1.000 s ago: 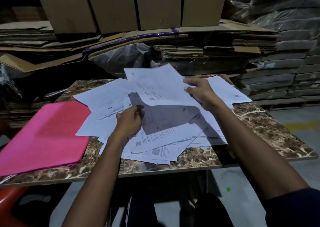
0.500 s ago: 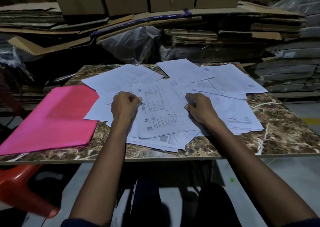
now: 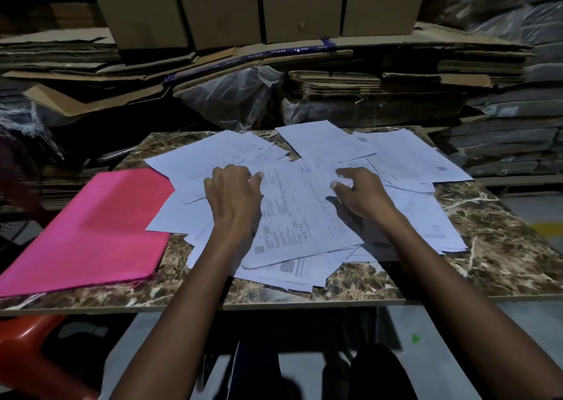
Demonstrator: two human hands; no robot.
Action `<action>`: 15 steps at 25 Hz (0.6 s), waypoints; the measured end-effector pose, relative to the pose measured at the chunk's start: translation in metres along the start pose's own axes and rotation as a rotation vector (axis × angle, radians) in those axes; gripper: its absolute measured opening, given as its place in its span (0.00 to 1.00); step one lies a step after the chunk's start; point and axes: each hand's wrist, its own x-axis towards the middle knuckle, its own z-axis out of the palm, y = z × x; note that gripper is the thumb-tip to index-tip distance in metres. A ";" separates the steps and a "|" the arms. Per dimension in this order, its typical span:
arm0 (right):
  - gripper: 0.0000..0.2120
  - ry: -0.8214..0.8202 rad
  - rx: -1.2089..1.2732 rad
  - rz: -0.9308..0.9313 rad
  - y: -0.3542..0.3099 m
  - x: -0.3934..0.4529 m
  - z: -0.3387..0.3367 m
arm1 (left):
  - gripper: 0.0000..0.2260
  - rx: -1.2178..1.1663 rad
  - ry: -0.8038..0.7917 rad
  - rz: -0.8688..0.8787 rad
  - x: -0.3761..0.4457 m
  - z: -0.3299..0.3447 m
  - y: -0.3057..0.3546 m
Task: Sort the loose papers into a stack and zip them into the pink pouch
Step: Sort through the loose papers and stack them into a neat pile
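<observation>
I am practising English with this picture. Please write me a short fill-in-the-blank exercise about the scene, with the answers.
1. The pouch lying at the left of the table is ____ in colour.
2. The loose papers lie ____ over the table, not in one stack.
3. The left hand and the right hand both rest on the ____.

Answers: pink; scattered; papers

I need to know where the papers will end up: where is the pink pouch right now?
In the head view, the pink pouch lies flat on the marble table's left side, beside the loose papers.
</observation>
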 end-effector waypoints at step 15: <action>0.26 0.313 -0.036 0.347 0.076 0.155 0.001 | 0.25 -0.239 -0.499 0.065 0.110 0.136 0.092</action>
